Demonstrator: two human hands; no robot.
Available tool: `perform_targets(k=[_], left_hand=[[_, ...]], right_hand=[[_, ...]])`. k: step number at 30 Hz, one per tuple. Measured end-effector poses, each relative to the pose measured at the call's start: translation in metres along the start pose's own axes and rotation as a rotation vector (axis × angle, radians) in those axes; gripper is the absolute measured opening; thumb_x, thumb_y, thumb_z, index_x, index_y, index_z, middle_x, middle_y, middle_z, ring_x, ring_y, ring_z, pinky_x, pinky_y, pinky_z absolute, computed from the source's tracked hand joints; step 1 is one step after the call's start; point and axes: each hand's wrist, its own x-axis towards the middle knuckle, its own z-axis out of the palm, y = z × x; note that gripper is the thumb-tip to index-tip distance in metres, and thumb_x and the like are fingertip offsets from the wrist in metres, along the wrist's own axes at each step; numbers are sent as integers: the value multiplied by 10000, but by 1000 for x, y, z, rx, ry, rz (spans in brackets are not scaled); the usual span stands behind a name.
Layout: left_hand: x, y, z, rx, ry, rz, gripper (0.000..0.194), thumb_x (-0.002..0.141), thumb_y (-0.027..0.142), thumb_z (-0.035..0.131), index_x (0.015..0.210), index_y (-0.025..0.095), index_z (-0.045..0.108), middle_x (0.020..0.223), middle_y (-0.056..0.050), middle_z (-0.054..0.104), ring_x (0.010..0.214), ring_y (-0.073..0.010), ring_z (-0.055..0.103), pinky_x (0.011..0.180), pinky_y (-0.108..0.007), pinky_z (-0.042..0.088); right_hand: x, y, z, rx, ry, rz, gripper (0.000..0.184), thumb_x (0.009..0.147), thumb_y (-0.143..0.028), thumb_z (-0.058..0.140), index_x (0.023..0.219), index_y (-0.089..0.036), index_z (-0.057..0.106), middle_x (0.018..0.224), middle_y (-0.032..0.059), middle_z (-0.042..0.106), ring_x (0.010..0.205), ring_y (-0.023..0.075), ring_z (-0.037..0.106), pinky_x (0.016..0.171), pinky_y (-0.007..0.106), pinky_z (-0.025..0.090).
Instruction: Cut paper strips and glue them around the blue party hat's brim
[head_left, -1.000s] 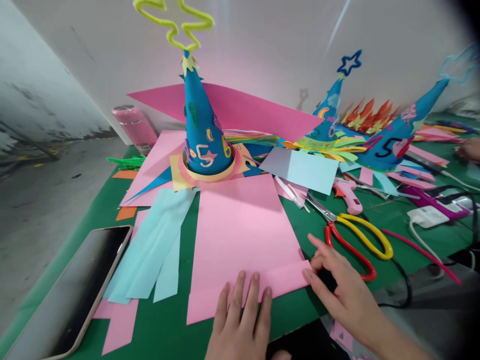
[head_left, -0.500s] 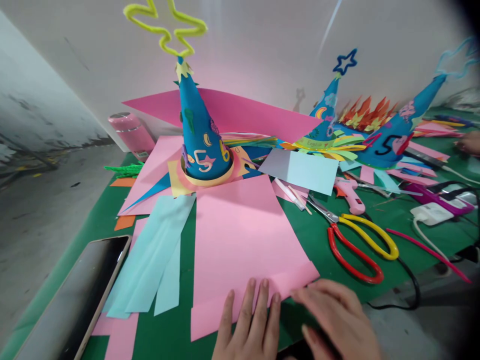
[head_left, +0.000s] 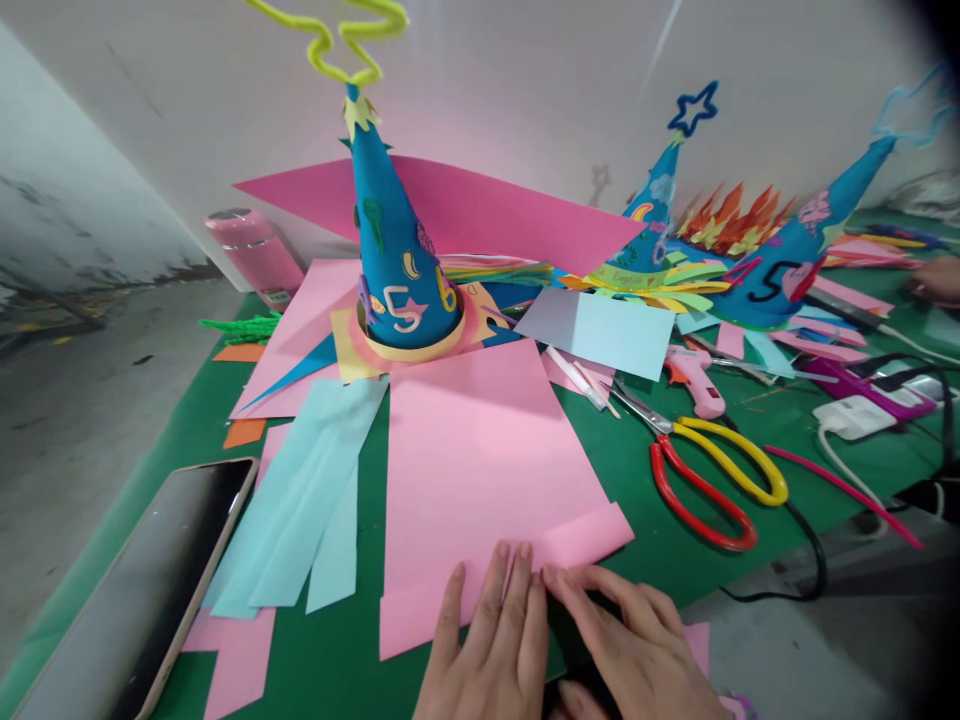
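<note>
The left hand [head_left: 487,640] lies on the folded strip [head_left: 585,535], fingers slightly apart; the right hand [head_left: 630,640] has its fingers loosely bunched beside them, whether pinching I cannot tell. An even crease wants flat pressure, slid outward. Beyond the fingertips lies the pink sheet [head_left: 480,450]; scissors [head_left: 661,428] rest to their right, the blue cone hat [head_left: 386,240] past the sheet.

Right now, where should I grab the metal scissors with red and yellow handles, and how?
Probably best from the near right: put your fingers and thumb through the loops of the scissors, the red handle and yellow handle. They lie flat with the loops spread toward that side. The metal blades point away to the far left, so keep off those.
</note>
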Motion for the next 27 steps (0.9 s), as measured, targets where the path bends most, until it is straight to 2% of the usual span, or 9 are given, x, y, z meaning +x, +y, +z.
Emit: perform_targets(k=[3,6,8,11,21,27], left_hand=[[2,-1,-1,-27,16,-1,413,857,355,438,1175,131,578,1289,-120,549,1373,-249,213,1133,-468,47],[4,-3,-3,-20,3,51,453,858,450,445,1137,128,600,1266,-138,564,1328,-266,317,1130,-460,52],[4,-2,-4,-12,1,54,484,854,508,455,1117,133,611,1259,-140,569,1308,-272,352,1128,-456,62],[4,1,-3,-43,21,-16,537,852,578,436,1106,140,617,1256,-137,573,1306,-275,356,1124,-470,81],[5,4,-2,-80,10,-49,530,884,552,387,1125,138,612,1268,-131,563,1264,-262,421,1122,-465,80],[7,1,-8,-68,-29,-17,546,870,574,406,1122,138,615,1263,-134,565,1199,-257,487,1122,-456,19]], right_hand=[[0,2,-5,-53,-43,-8,540,697,-180,462,1231,-109,506,1037,22,711,905,175,614,697,279,410],[-2,6,-10,-84,-100,-32,476,701,-194,494,1158,-73,548,1025,44,713,935,180,605,707,283,397],[-3,10,-14,-87,-103,-34,515,712,-185,501,1214,-74,516,1019,43,715,952,178,598,719,282,389],[-6,15,-19,-90,-112,-22,607,739,-189,508,1329,-77,416,1055,41,704,974,180,590,740,288,384],[-30,33,-29,-134,-150,92,656,816,-217,494,1423,-90,280,1152,45,662,1010,210,568,785,310,374],[-37,40,-38,-152,-138,177,664,828,-250,508,1439,-163,265,1128,27,673,1019,239,573,799,336,377]])
